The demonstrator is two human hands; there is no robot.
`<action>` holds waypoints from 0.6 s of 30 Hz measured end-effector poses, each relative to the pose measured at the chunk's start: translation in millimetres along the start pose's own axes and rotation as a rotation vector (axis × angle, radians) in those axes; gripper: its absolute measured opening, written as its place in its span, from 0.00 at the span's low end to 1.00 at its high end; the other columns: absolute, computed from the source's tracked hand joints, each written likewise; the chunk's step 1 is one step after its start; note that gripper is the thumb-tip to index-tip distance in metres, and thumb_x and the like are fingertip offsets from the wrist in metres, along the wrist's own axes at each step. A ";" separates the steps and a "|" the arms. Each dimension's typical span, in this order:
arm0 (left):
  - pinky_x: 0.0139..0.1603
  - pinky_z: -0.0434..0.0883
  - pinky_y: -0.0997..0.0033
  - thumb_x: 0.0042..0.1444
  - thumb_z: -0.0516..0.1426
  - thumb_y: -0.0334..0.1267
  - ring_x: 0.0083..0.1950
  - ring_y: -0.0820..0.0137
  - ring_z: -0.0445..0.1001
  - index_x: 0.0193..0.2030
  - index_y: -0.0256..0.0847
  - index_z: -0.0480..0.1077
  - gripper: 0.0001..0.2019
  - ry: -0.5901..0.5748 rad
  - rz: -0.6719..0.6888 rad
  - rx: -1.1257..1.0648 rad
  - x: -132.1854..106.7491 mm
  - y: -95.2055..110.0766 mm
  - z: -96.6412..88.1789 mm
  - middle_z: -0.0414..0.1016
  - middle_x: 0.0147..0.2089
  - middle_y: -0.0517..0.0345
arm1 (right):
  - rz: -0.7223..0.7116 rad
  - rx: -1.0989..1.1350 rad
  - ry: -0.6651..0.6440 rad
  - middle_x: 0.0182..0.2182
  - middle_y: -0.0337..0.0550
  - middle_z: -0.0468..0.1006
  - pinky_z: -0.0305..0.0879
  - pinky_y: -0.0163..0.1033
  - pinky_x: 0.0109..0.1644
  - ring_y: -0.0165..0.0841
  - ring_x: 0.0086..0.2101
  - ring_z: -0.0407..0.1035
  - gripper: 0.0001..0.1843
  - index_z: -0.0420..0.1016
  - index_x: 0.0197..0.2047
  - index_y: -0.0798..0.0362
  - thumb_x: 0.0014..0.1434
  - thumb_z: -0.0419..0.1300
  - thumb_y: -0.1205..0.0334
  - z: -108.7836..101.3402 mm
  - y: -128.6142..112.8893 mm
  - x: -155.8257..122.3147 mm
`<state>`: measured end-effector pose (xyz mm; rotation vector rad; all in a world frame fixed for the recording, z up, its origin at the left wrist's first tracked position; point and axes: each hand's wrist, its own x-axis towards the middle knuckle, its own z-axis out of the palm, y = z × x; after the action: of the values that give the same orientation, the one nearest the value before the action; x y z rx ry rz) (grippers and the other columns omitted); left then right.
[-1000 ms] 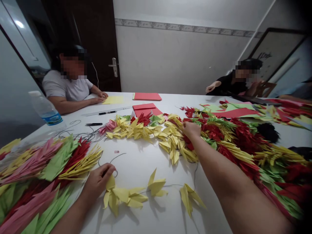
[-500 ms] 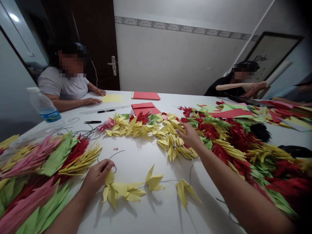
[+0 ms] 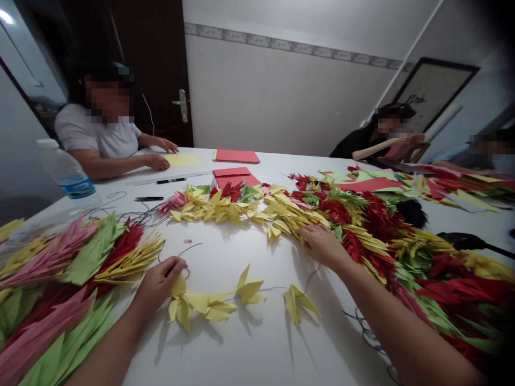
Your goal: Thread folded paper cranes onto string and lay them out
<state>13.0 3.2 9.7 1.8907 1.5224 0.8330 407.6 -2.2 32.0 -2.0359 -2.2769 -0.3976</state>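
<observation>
My left hand [image 3: 159, 284] is closed in a pinch at the left end of a dark string [image 3: 274, 288]. Yellow folded paper cranes [image 3: 249, 290] are threaded on it, bunched by my left fingers and spaced apart farther right. The string rises on the right toward my right hand [image 3: 324, 245], whose fingers are closed at the edge of a thick bunch of yellow paper cranes [image 3: 281, 212]. Its fingertips are partly hidden, but they appear to grip the strung cranes there.
Heaped strung cranes in several colours lie left [image 3: 80, 252] and right [image 3: 434, 273]. Beyond are red paper [image 3: 235, 175], a pen [image 3: 171, 181], a black-handled tool [image 3: 148, 199] and a water bottle [image 3: 72, 174]. Co-workers sit across the table; one has hands by yellow paper [image 3: 183, 160].
My right hand has come down and nearer, its spread fingers now closed at the yellow bunch, whose near cranes have shifted. My left hand stays in place. The view has turned slightly right.
</observation>
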 end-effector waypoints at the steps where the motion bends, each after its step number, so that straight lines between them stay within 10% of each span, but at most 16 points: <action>1: 0.23 0.56 0.76 0.51 0.45 0.56 0.22 0.73 0.59 0.29 0.40 0.70 0.22 -0.018 0.002 0.010 0.3 -0.7 -0.3 0.62 0.19 0.64 | -0.011 0.013 0.007 0.43 0.48 0.74 0.56 0.46 0.50 0.40 0.44 0.66 0.19 0.71 0.46 0.53 0.50 0.51 0.71 -0.9 -4.1 1.5; 12: 0.23 0.54 0.75 0.51 0.46 0.57 0.21 0.74 0.57 0.28 0.39 0.69 0.23 0.026 -0.011 -0.104 -2.1 3.0 0.8 0.60 0.19 0.64 | -0.308 0.249 -0.087 0.48 0.49 0.71 0.59 0.46 0.50 0.39 0.46 0.65 0.16 0.71 0.46 0.53 0.55 0.51 0.67 -0.6 -54.3 29.0; 18: 0.23 0.54 0.75 0.54 0.41 0.57 0.22 0.74 0.57 0.31 0.37 0.68 0.26 -0.059 -0.017 -0.233 0.5 -6.9 3.3 0.60 0.20 0.63 | -0.070 0.575 0.030 0.51 0.50 0.68 0.60 0.46 0.51 0.40 0.49 0.63 0.19 0.67 0.50 0.51 0.59 0.48 0.54 -21.2 -41.7 -25.8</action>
<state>11.2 4.9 2.5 1.7155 1.3418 0.8975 367.1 -36.0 40.6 -1.6486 -2.1179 0.2071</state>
